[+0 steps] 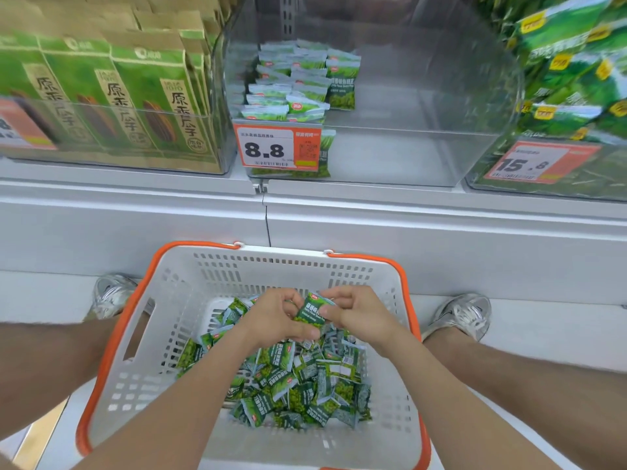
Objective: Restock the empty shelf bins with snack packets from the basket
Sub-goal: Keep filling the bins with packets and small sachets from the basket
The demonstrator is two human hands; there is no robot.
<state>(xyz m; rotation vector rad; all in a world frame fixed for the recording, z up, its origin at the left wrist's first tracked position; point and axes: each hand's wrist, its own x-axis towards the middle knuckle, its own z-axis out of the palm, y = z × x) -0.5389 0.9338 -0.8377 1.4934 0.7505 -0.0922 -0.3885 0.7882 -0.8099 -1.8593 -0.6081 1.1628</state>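
1. A person is bending over a white basket (112,337) with an orange rim, which is sitting on the floor between their shoes, in front of a shelf.
2. The left hand (276,318) and the right hand (358,313) are both curled, pinching one small green snack packet (312,308) between them.
3. They are holding it just above a loose pile of packets (298,381) lying in the basket's bottom.
4. Higher up, a clear shelf bin (424,150) is holding a stack of matching packets (288,96) at its left side, behind a price tag (271,147) reading 8.8. The rest of the bin is showing bare floor.
5. The packets are looking light, soft and puffy (glossy film, so probably slippery). Pinching flat across both faces, or at a crimped end seal, seems safest, without squeezing the contents.
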